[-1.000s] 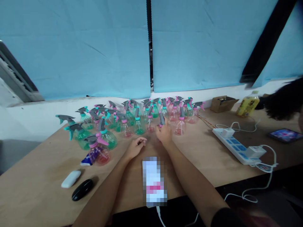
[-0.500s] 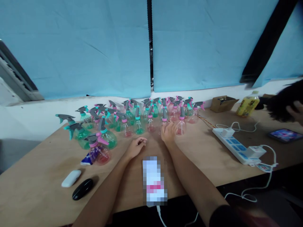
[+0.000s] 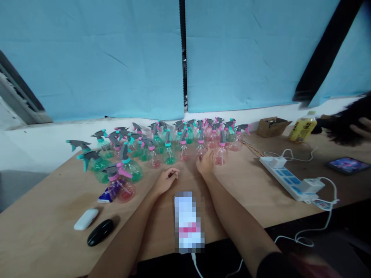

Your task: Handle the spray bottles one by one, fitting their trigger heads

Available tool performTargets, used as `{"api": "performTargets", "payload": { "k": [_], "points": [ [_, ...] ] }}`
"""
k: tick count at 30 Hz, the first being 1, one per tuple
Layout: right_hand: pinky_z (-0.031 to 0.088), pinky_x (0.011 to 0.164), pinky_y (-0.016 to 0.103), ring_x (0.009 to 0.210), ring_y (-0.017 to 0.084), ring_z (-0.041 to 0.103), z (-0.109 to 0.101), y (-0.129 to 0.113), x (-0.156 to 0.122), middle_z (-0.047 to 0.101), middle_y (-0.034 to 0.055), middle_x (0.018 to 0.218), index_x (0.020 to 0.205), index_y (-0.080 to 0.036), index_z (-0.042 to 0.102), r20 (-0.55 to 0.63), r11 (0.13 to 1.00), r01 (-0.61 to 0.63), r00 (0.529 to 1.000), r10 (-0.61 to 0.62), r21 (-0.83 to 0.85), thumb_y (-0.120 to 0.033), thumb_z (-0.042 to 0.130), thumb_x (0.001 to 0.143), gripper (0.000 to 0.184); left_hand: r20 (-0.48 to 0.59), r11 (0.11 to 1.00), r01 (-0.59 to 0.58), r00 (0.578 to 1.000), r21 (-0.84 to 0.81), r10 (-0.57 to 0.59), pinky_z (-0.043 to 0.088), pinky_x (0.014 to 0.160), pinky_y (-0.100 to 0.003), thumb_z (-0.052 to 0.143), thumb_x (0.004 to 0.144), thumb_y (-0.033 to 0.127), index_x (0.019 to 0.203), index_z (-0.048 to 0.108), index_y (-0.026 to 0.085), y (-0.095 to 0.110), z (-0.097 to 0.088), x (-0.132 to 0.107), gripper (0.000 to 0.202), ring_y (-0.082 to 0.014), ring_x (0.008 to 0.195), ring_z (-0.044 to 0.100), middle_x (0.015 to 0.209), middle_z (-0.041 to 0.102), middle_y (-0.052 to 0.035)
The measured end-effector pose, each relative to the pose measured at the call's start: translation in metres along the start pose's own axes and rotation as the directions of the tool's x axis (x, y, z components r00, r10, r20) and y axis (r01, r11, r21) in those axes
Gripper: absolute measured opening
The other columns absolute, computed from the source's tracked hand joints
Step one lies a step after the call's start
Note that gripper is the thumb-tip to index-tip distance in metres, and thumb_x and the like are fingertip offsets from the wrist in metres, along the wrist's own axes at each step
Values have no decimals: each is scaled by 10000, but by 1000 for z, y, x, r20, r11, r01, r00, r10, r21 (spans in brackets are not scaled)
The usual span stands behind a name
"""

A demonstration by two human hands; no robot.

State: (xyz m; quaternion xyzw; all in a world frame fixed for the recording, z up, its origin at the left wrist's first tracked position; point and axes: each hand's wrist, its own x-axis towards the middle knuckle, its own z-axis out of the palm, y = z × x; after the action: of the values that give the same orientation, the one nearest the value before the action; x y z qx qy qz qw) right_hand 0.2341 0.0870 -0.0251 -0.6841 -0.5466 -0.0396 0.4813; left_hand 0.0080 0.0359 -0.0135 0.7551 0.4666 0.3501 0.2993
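Observation:
My left hand rests on the table, fingers loosely bent, a gap between them and the thumb, and I see nothing in it. A pink-collared spray bottle with a grey head stands upright just beyond my right hand. The thumb and fingers of that hand are apart near the bottle's base; whether they touch it I cannot tell. Beside it on the right is another pink-collared spray bottle. To the left stand a pink one and a green one. Several more are crowded behind.
A phone with a blurred screen lies between my forearms. At left are a white case, a black case and a blue packet. A power strip, cardboard box, yellow-labelled bottle, tablet and another person's hand are at right.
My right hand has drawn slightly back from the pink-collared spray bottle, and more of the bottle's base shows. My left hand stays in place. The view has shifted slightly.

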Motion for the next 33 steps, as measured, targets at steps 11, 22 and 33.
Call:
{"api": "performTargets", "payload": {
  "k": [11,22,33],
  "points": [
    [268,1067,581,1365,343,320,-36,-16,8,362,215,1439,1379,-159,333,-268,982,128,959,-88,137,-251,445,833,565,-6,1000,-1,1000,-9,1,484,778,-304,516,901,398,1044,672,208,-1,0,1,284,-183,794,641,829,701,-26],
    [247,1104,557,1325,306,431,-35,29,30,473,218,1408,1456,-135,248,-330,994,-64,939,92,93,-306,411,880,623,-4,1000,5,1000,10,-5,475,773,-299,508,902,403,1052,677,217,0,0,0,292,-183,792,641,831,702,-20],
    [310,954,559,1131,395,479,-46,8,26,564,215,1254,1420,-137,368,-288,995,-98,952,103,31,-520,520,852,701,-9,1000,5,1000,10,-5,479,765,-298,519,895,398,1045,678,212,1,-1,1,287,-186,794,643,832,703,-25]
  ]
}}
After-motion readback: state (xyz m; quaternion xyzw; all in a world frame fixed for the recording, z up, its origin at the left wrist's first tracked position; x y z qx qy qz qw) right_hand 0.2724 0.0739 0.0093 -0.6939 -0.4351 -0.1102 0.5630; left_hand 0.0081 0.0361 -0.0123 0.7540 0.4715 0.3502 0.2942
